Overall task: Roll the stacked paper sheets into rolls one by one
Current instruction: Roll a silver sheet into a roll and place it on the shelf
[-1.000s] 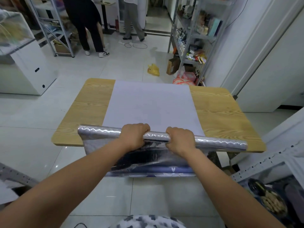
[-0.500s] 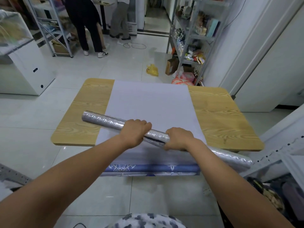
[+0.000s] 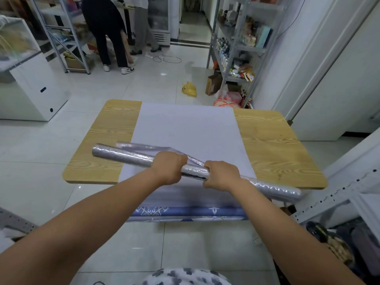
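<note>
Hands, left (image 3: 169,168) and right (image 3: 221,175), grip the silver roll's (image 3: 123,156) middle, side by side, above stacked sheets (image 3: 189,128).

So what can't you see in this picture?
All in the head view:
- The silver roll: the parts under the left hand and right hand are covered by their curled fingers.
- The stacked sheets: how many there are, since only the top white one shows.
- The shelf items: too small and blurry to name.
- The person in black: upper body cut off by the top edge.
</note>
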